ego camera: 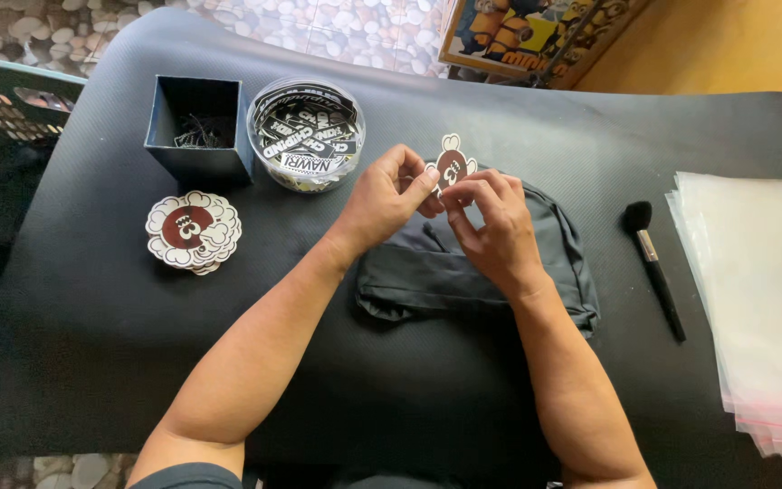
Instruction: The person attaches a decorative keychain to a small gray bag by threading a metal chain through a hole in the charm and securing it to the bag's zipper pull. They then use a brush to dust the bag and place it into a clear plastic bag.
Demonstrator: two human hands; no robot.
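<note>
While both pinch a cloud-edged paper tag (451, 165), left hand (384, 201) and right hand (492, 228) hover over soft black fabric pouch (554, 254).

home packing table (92, 308) (pebble floor (319, 23), stacked bags (753, 299)).

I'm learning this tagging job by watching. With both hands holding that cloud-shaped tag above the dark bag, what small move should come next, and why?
Probably lower the cloud-shaped tag to the dark bag just beneath. Both the left hand and right hand pinch it at the fingertips directly over the bag, so it seems ready to attach.
</note>
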